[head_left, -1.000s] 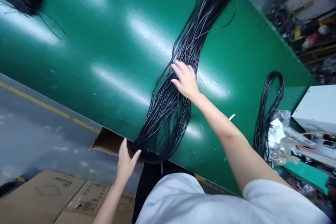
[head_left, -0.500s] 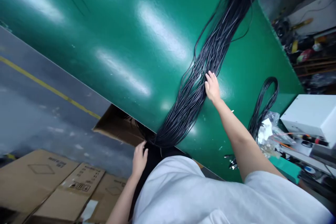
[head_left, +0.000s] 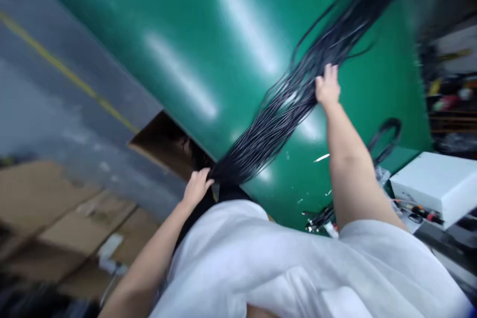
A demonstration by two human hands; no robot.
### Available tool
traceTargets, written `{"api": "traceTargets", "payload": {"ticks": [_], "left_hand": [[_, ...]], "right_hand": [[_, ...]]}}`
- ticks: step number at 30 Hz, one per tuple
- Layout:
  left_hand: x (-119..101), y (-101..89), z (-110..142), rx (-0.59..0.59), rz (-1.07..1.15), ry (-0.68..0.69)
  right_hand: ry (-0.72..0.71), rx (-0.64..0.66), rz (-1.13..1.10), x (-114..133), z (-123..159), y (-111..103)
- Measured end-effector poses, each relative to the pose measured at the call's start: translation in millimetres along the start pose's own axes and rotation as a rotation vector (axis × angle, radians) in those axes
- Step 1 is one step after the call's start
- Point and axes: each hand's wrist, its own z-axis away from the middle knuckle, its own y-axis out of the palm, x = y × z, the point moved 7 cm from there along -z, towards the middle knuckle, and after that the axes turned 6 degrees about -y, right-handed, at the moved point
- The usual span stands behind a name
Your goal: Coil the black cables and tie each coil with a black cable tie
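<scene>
Black cable bundle [head_left: 276, 129]: lies slantwise on the green tabletop [head_left: 186, 10], from the near edge by the person's body up to the far right, where it runs out of view; many thin strands, drawn narrow at the near end and looser along the middle.
Right hand [head_left: 328, 88]: rests on the right-hand side of the bundle, partway along. The fingers are extended and slightly spread, the thumb apart from them; they touch the strands without closing round them. This placing probably steadies the bundle and keeps its strands together.
Left hand [head_left: 197, 188]: is at the narrow near end, just at the table edge. The fingers are partly bent over towards the strands, with the thumb below, a small gap between. They seem to touch the end, but blur makes it impossible to tell whether they grip it. A hand here likely keeps the end gathered where it reaches the edge.
Open cardboard box [head_left: 158, 151]: sits just beside the near end, partly under the table edge; something dark shows inside, too blurred to name.
Cable loop [head_left: 389, 131]: a smaller black coil on the right of the table, apart from the bundle, near a white case [head_left: 428, 174].
Connector leads [head_left: 316, 221]: lie beside the right forearm, close to the shirt [head_left: 290, 253].
Cardboard cartons [head_left: 74, 218]: are at the lower left, beyond the left forearm.
</scene>
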Motion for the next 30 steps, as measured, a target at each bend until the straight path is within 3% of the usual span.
{"api": "traceTargets", "payload": {"ticks": [2, 5, 7, 9, 12, 13, 14, 17, 22, 26, 30], "left_hand": [[11, 4.9, 25, -0.037, 0.075, -0.015], [36, 25.1, 51, 0.018, 0.178, -0.057], [48, 35.3, 62, 0.039, 0.242, -0.082], [55, 42.6, 74, 0.05, 0.282, -0.093], [63, 59.5, 103, 0.156, 0.302, -0.074], [67, 66.6, 115, 0.214, 0.298, -0.062], [73, 73.2, 129, 0.266, 0.287, -0.052], [104, 82.1, 168, 0.296, 0.226, -0.065], [189, 75.5, 233, 0.095, 0.211, -0.115], [278, 79.1, 311, 0.001, 0.271, -0.143], [356, 78.3, 392, -0.103, 0.313, -0.19]], "right_hand": [[0.093, -0.145, -0.174, 14, 27, 7], [0.153, -0.201, -0.229, 92, 66, 7], [0.071, -0.157, -0.176, 185, 105, 0], [-0.199, -0.025, -0.273, 304, 159, 3], [-0.499, 0.247, -0.343, 470, 247, 37], [-0.561, 0.36, -0.33, 513, 270, 57], [-0.602, 0.569, -0.239, 547, 293, 85], [-0.543, 0.724, -0.127, 596, 322, 137], [-0.422, 0.742, 0.003, 627, 333, 182], [-0.343, 0.719, 0.071, 681, 344, 190], [-0.24, 0.689, 0.07, 739, 371, 164]]}}
